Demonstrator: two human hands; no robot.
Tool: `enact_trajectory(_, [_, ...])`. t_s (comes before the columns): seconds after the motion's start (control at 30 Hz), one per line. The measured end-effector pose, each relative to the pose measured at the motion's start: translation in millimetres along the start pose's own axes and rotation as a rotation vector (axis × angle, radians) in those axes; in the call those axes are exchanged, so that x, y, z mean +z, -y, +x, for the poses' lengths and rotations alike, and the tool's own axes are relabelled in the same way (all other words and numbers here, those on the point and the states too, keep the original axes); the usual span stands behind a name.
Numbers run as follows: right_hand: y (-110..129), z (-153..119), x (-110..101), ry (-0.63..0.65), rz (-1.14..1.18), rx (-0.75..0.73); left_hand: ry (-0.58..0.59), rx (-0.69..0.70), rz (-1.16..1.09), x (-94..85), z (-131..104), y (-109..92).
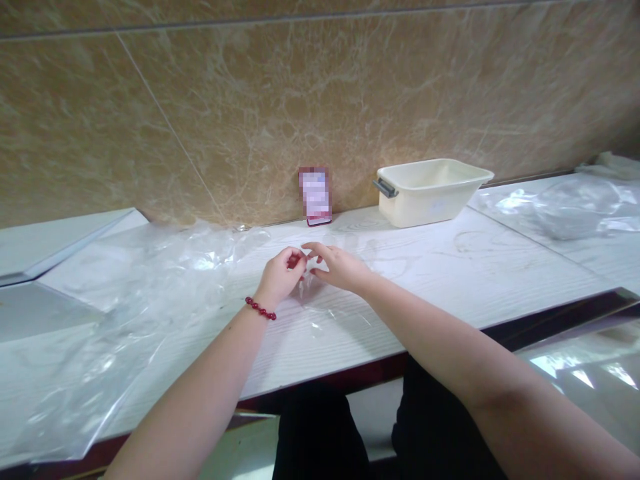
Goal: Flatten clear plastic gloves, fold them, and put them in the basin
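Observation:
Both hands meet over the middle of the white tabletop. My left hand [284, 275], with a dark red bead bracelet [261, 309] at its wrist, is closed in a pinch on a thin clear plastic bag [313, 313]. The bag hangs below the fingertips and spreads over the wood, its edges hard to make out. From the right, my right hand [340, 267] reaches in beside the pinch, thumb and forefinger apart. Its fingertips are close to the bag's upper part; whether they touch it I cannot tell.
A cream plastic bin [425, 200] with a grey handle stands against the marbled wall. Left of it leans a phone [316, 195]. Crumpled clear plastic bags [170, 280] cover the left side, near a white box [60, 247]. More clear plastic [575, 207] lies far right.

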State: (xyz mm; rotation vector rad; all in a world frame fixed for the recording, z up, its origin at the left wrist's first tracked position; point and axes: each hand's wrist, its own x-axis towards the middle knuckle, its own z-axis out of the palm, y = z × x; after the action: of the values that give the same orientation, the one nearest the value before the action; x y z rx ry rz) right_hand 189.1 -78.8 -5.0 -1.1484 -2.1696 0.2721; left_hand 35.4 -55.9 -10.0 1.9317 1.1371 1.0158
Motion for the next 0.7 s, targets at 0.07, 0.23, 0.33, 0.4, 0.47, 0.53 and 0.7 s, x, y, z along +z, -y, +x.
enact_trajectory(0.07, [0.1,-0.4,-0.3,0.018,0.028,0.048,0.009,-0.027,-0.039,-0.7,0.5,-1.3])
enact_trajectory(0.23, [-8.9,-2.5,-4.7,-0.009,0.027,0.081,0.012,-0.057,0.214,-5.8,-2.8,-5.4])
enact_trajectory(0.33, [-14.8,-2.8,-7.5,-0.022,-0.002,0.068,0.140,-0.029,0.437,-3.2,-9.9,-7.8])
enact_trajectory(0.4, [-17.2,-2.9,-9.2,-0.003,-0.018,0.046,0.215,-0.028,0.528,1.2,-14.2,-8.5])
enact_trajectory(0.47, [-18.4,-3.2,-11.1,0.031,-0.026,0.022,0.233,-0.047,0.597,5.7,-16.3,-8.0])
enact_trajectory(0.53, [-19.0,-3.6,-13.1,0.069,-0.031,0.004,0.219,-0.066,0.652,9.0,-16.2,-6.6])
enact_trajectory(0.7, [-19.4,-4.2,-16.5,0.153,-0.080,0.013,0.216,-0.045,0.678,8.9,-13.8,-4.0])
